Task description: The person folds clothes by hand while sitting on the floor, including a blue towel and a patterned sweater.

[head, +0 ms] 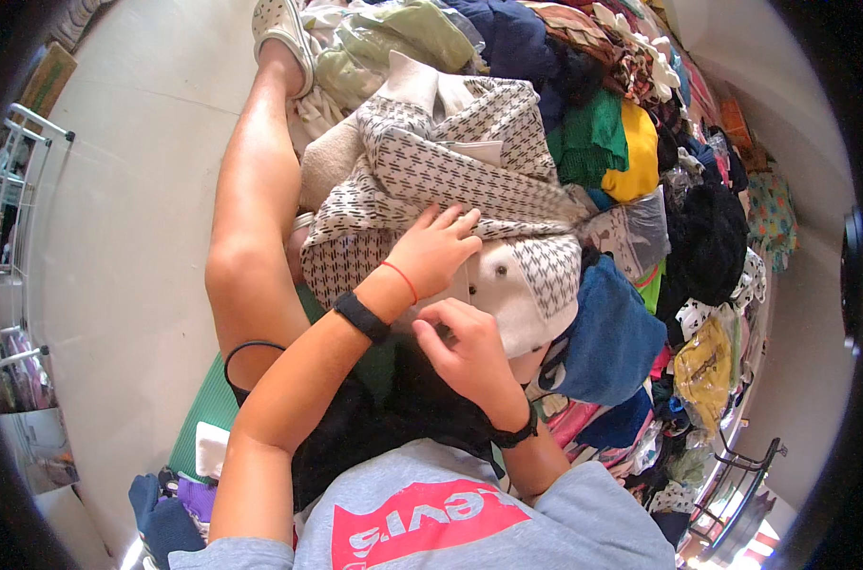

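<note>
A cream knit garment with black dashes point(467, 171) lies bunched over my lap and the clothes before me. Its white part with dark buttons point(510, 285) shows near its lower right. My left hand point(435, 249) rests palm down on the patterned cloth, fingers spread; a red string and a black band circle that wrist. Just below it, my right hand point(467, 342) is raised with curled fingers beside the white part; whether it pinches any cloth cannot be seen. A pale label or strip point(478, 152) lies on the garment's upper part.
A large heap of clothes surrounds the garment, with green cloth point(592, 135), yellow cloth point(631, 153), blue cloth point(610, 335) and a plastic-bagged item point(635, 235). My leg point(253, 192) stretches along the left. White racks point(29, 178) stand at the far left, a black metal rack point(738, 491) at lower right.
</note>
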Tool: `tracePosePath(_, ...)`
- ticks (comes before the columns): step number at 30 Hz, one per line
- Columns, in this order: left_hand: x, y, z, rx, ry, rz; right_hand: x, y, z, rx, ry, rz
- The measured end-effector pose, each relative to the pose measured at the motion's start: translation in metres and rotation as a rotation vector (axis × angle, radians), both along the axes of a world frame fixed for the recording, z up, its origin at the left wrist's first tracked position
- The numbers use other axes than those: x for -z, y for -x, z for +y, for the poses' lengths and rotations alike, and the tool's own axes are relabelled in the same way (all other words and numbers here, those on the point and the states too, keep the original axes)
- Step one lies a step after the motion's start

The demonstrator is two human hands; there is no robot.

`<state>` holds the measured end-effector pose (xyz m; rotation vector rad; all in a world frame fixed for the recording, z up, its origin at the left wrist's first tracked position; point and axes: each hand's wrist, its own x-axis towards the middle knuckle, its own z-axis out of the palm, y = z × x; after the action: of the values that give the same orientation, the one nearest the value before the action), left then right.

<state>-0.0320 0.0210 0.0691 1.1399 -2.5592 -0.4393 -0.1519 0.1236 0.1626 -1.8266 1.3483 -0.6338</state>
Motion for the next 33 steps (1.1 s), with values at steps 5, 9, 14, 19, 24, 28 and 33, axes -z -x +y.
tracePosePath(5, -0.003, 0.004, 0.010, -0.139, 0.019, 0.088, 0.010, 0.027, 0.006, 0.057, 0.087, 0.097)
tracePosePath(9, -0.024, 0.001, -0.010, -0.297, -0.119, 0.216, 0.013, 0.032, 0.001, 0.033, 0.139, 0.150)
tracePosePath(14, -0.041, -0.005, -0.055, -0.483, -0.109, 0.171, 0.000, 0.025, -0.013, 0.061, 0.150, 0.080)
tracePosePath(19, -0.041, -0.031, -0.098, -0.467, -0.283, -0.100, -0.020, 0.029, -0.038, 0.087, 0.183, 0.096)
tracePosePath(24, -0.040, -0.075, -0.101, -0.623, -0.235, 0.020, -0.032, 0.085, -0.105, 0.110, 0.167, 0.210)
tracePosePath(28, -0.040, -0.120, -0.099, -0.844, -0.192, 0.045, -0.003, 0.130, -0.200, 0.004, 0.182, 0.453)
tracePosePath(33, -0.039, -0.141, -0.091, -0.918, -0.360, -0.024, 0.059, 0.141, -0.274, -0.029, -0.229, 0.414)
